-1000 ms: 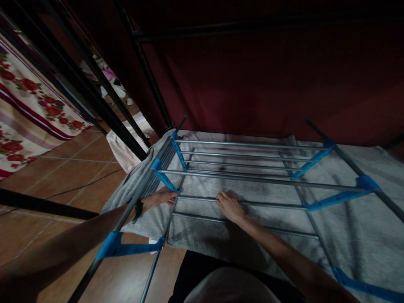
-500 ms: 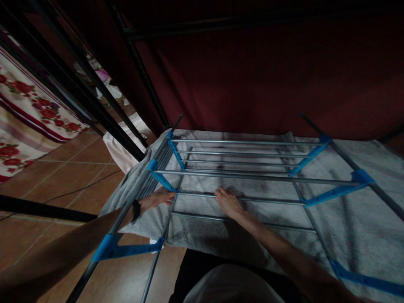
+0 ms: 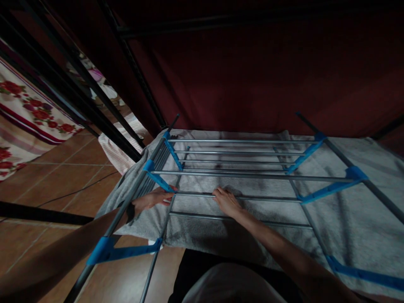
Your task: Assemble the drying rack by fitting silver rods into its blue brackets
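Observation:
A rack of grey metal tubes (image 3: 252, 176) with blue plastic connectors (image 3: 160, 181) stands over a grey blanket. My left hand (image 3: 156, 197) reaches through its left side, closed at the joint where a blue connector, an upright and a lower crossbar meet. The upright partly hides those fingertips. Further right, my right hand (image 3: 226, 203) is wrapped over the same crossbar (image 3: 194, 194), near its middle. The rod's right end meets another blue connector (image 3: 328, 191).
Behind the rack hangs a dark red cloth (image 3: 236, 92). The grey blanket (image 3: 375, 202) covers the low surface underneath. Black metal posts (image 3: 69, 80) slant at the left, beside a floral cloth (image 3: 39, 113). A thin cable (image 3: 75, 191) crosses the tiled floor (image 3: 57, 181).
The view has shifted slightly, so the rack sits a little further left. My left fingers have moved slightly around the joint; my right hand keeps its hold on the crossbar.

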`<move>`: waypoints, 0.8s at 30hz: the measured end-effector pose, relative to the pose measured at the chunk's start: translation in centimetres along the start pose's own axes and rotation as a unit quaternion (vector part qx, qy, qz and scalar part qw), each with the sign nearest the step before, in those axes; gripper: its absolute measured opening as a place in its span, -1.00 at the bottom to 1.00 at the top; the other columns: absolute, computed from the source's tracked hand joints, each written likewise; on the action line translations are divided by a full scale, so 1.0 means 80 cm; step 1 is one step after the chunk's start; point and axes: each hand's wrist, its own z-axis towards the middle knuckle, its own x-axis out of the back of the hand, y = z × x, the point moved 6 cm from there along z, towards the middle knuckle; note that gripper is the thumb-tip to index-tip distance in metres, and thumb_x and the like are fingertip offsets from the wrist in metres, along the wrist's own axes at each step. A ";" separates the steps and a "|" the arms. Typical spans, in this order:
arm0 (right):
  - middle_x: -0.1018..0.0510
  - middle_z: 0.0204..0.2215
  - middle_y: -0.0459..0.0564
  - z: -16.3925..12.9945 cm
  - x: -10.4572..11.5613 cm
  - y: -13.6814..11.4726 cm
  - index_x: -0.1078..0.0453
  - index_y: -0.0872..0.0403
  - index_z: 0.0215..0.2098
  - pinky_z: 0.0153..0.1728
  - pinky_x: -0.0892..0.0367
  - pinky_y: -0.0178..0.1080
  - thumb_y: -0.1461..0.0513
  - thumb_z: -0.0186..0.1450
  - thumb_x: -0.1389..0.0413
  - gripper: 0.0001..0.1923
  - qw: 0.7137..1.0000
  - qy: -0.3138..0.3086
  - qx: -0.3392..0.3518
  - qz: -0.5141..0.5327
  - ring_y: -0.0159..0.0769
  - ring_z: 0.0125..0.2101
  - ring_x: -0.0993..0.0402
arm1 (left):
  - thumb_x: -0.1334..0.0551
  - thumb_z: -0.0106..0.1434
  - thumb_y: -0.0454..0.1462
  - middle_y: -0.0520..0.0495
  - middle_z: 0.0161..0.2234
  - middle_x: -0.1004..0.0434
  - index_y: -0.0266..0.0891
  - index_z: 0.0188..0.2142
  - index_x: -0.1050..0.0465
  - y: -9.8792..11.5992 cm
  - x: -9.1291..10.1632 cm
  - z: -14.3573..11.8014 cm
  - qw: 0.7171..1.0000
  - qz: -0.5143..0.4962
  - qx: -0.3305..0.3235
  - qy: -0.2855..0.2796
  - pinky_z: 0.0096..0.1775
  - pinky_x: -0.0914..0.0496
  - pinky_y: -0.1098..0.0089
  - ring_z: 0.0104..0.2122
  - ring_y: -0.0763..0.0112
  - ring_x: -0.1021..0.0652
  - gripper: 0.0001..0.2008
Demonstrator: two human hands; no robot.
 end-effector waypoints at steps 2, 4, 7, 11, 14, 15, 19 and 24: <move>-0.55 0.05 0.08 0.000 0.001 0.001 -0.44 0.05 0.05 0.12 -0.34 -0.18 0.25 0.56 0.00 -0.79 1.000 0.000 -0.001 0.000 -0.20 0.02 -0.54 | -0.55 -0.21 0.14 -0.25 0.05 -0.59 -0.15 -0.01 -0.56 -0.004 0.002 0.003 1.000 -0.007 0.003 -0.022 -0.01 -0.55 0.11 -0.04 0.03 -0.61 -0.20; -0.54 0.08 0.10 -0.003 0.003 -0.003 -0.43 0.05 0.09 0.15 -0.33 -0.15 0.26 0.55 -0.01 -0.77 1.000 0.015 0.009 -0.008 -0.17 0.05 -0.52 | -0.56 -0.20 0.13 -0.22 0.03 -0.61 -0.13 -0.02 -0.58 -0.005 0.002 0.004 0.999 -0.010 -0.003 -0.039 0.01 -0.55 0.11 -0.04 0.06 -0.60 -0.24; -0.51 0.14 0.14 -0.019 0.003 -0.020 -0.40 0.06 0.17 0.21 -0.29 -0.08 0.28 0.53 -0.02 -0.72 0.997 0.064 0.045 -0.023 -0.12 0.13 -0.45 | -0.57 -0.23 0.14 -0.21 0.02 -0.62 -0.12 -0.05 -0.62 -0.003 0.003 0.003 0.999 -0.004 -0.006 -0.033 0.00 -0.55 0.11 -0.01 0.05 -0.59 -0.24; -0.54 0.02 0.10 -0.055 -0.025 -0.044 -0.44 0.06 0.04 0.15 -0.33 -0.06 0.21 0.54 -0.02 -0.79 0.995 0.049 0.085 -0.024 -0.10 0.04 -0.45 | -0.57 -0.25 0.16 -0.19 0.01 -0.62 -0.12 -0.06 -0.61 -0.007 0.003 0.004 1.000 -0.007 -0.006 -0.024 -0.01 -0.55 0.11 -0.01 0.02 -0.58 -0.23; -0.54 -0.02 0.09 -0.076 -0.048 -0.050 -0.44 0.08 0.00 0.13 -0.35 -0.07 0.18 0.51 -0.08 -0.81 0.996 0.026 0.084 -0.030 -0.08 0.02 -0.45 | -0.57 -0.24 0.18 -0.19 -0.01 -0.62 -0.12 -0.05 -0.59 -0.012 0.004 0.007 1.000 -0.012 -0.014 -0.014 -0.02 -0.56 0.09 -0.02 0.00 -0.58 -0.21; -0.54 -0.02 0.10 -0.080 -0.053 -0.050 -0.43 0.09 0.00 0.13 -0.35 -0.07 0.21 0.51 -0.08 -0.83 0.996 0.023 0.081 -0.036 -0.08 0.02 -0.46 | -0.57 -0.24 0.19 -0.19 -0.01 -0.61 -0.12 -0.04 -0.59 -0.013 0.004 0.008 1.000 -0.011 -0.016 -0.011 -0.03 -0.56 0.09 -0.02 -0.01 -0.57 -0.20; -0.53 0.00 0.14 -0.089 -0.056 -0.053 -0.42 0.11 -0.01 0.11 -0.39 -0.08 0.34 0.52 0.05 -0.78 0.996 0.016 0.070 -0.060 -0.10 0.02 -0.50 | -0.54 -0.22 0.22 -0.23 0.03 -0.59 -0.14 -0.02 -0.57 -0.007 0.000 0.002 1.000 0.009 -0.025 -0.015 0.00 -0.56 0.07 0.08 -0.08 -0.55 -0.17; -0.54 0.04 0.14 -0.099 -0.033 -0.070 -0.36 0.07 0.06 -0.12 -0.49 -0.15 0.31 0.54 0.10 -0.75 0.993 0.000 0.098 -0.070 -0.17 -0.13 -0.61 | -0.52 -0.24 0.29 -0.21 0.14 -0.57 -0.09 -0.08 -0.59 -0.004 0.005 0.000 0.999 0.026 -0.029 -0.015 0.02 -0.56 0.10 0.18 -0.09 -0.52 -0.19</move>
